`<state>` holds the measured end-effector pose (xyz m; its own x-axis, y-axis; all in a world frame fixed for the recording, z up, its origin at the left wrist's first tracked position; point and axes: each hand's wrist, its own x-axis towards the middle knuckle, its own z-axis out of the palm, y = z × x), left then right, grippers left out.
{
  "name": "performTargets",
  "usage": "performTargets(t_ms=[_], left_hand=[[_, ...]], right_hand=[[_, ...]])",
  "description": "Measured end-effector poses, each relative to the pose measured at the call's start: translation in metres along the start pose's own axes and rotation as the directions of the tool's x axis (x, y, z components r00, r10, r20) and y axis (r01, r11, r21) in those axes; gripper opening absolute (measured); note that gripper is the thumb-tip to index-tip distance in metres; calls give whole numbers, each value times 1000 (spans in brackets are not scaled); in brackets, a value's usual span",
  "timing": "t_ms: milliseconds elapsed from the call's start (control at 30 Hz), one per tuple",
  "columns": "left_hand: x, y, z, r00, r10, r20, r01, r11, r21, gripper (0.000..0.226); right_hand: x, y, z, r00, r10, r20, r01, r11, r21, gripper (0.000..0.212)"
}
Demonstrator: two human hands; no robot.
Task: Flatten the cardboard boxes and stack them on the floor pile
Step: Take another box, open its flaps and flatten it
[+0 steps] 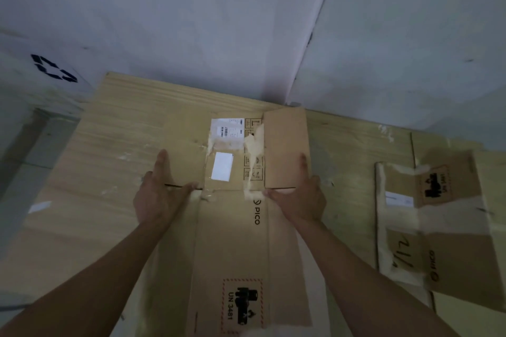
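**Flattened carton held by both edges over the pile**

The flattened box [232, 241] lies between both hands, over the large cardboard sheet [95, 172] on the floor. The left hand [156, 194] grips its left edge, fingers beneath and thumb on top; the right hand [298, 197] does likewise at the right edge. It looks light and fairly stiff, yet hinges at the creases — a flap beyond the right hand stands up, and torn tape may snag. Another flat box [438, 227] lies well right of the right hand

Dim, flat indoor light with a bluish-grey cast; source not visible. Shadows soft and faint. No glare. Whole frame slightly soft, with smeared blur at left and lower edges. Wide-angle bending toward corners; wall corner line [309, 44] leans.
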<state>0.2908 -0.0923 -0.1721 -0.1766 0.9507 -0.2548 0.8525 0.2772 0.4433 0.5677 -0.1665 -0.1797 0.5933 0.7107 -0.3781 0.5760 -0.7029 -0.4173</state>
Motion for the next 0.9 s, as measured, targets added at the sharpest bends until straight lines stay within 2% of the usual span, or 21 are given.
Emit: performTargets(t_ms=[267, 367, 533, 767, 900], left_hand=[[-26, -26, -94, 972, 69, -224, -94, 990, -104, 107], [-40, -45, -139, 952, 102, -288, -132, 987, -87, 108], [-67, -70, -215, 919, 119, -376, -194, 967, -166, 105], [-84, -97, -290, 864, 42, -502, -143, 976, -164, 108], [-88, -122, -323, 809, 15, -587, -150, 972, -182, 106]], right_hand=[[-62, -72, -42, 977, -185, -102, 195, 976, 95, 133], [-97, -103, -59, 947, -278, -162, 293, 952, 83, 133], [-155, -149, -78, 896, -386, -220, 411, 908, 80, 132], [-194, -216, -95, 809, -536, -241, 570, 816, 98, 132], [-209, -255, -89, 760, -607, -232, 640, 761, 105, 131]])
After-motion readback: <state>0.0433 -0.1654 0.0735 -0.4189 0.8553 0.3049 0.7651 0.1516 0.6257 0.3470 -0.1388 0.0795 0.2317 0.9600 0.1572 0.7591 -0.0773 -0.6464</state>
